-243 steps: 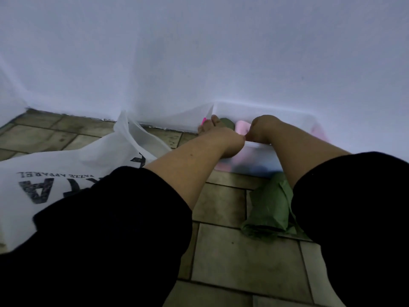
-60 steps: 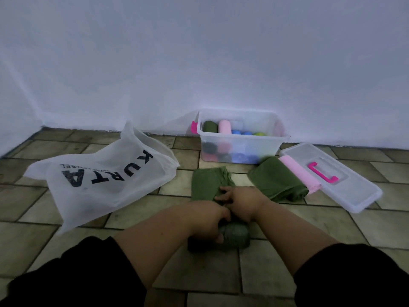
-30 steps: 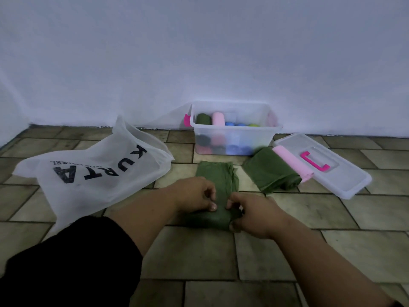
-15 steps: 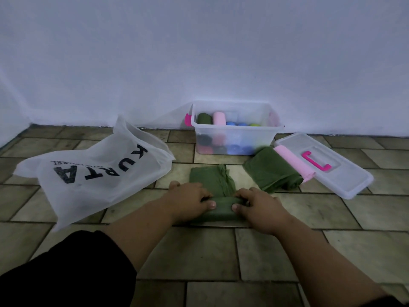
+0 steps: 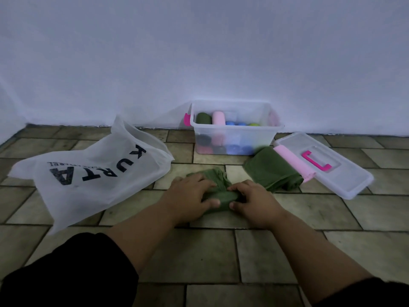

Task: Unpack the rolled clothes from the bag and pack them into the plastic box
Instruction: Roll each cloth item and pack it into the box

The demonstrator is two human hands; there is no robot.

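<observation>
A green cloth (image 5: 218, 185) lies on the tiled floor, partly rolled at its near end. My left hand (image 5: 188, 196) and my right hand (image 5: 251, 200) both press on the roll, thumbs under its near side. Behind it, against the wall, stands the clear plastic box (image 5: 272, 127), holding several rolled clothes in green, pink, blue and yellow-green. The white bag (image 5: 93, 173) with black letters lies flat at the left. A second green cloth (image 5: 271, 168) and a pink roll (image 5: 294, 161) lie to the right of the box.
The box's clear lid (image 5: 345, 173) with a pink handle lies on the floor at the right. A white wall runs along the back. Bare floor tiles (image 5: 210, 251) lie between me and the cloth.
Both hands have rolled the green cloth further away from me, so less of it lies flat. The view has shifted slightly. Box, bag and lid have stayed put.
</observation>
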